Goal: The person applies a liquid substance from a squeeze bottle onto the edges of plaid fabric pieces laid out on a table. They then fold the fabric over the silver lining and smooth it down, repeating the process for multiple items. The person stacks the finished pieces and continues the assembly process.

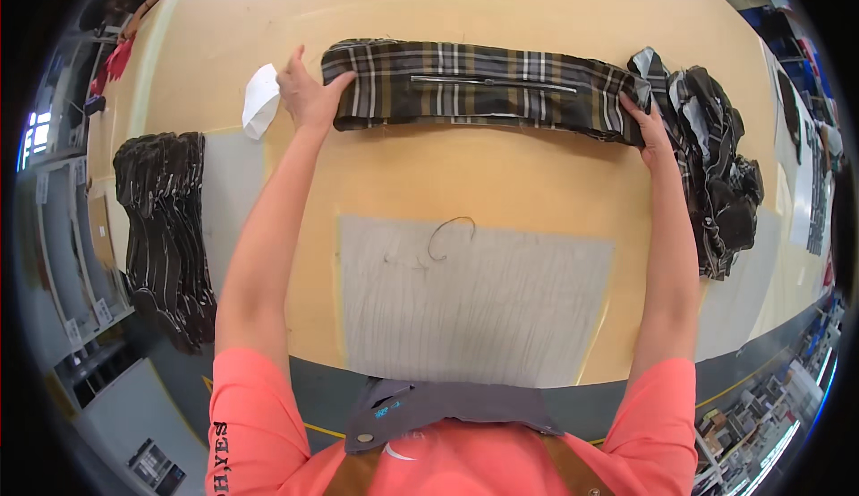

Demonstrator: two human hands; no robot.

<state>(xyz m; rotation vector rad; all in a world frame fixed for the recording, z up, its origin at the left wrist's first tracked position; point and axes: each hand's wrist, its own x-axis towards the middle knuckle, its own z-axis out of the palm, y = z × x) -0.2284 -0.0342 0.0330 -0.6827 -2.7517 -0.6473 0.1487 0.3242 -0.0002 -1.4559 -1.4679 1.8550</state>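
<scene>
Folded plaid cloth (483,91) lies flat on far part of surface (501,183). Left hand (307,93) fingers spread on one end; right hand (651,129) pinching other. Likely soft, light, floppy; hold both ends.

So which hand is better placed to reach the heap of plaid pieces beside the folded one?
The right hand. It presses the right end of the folded plaid piece, and the dark heap lies right beside it. The left hand rests on the far left end, next to a white paper.
</scene>
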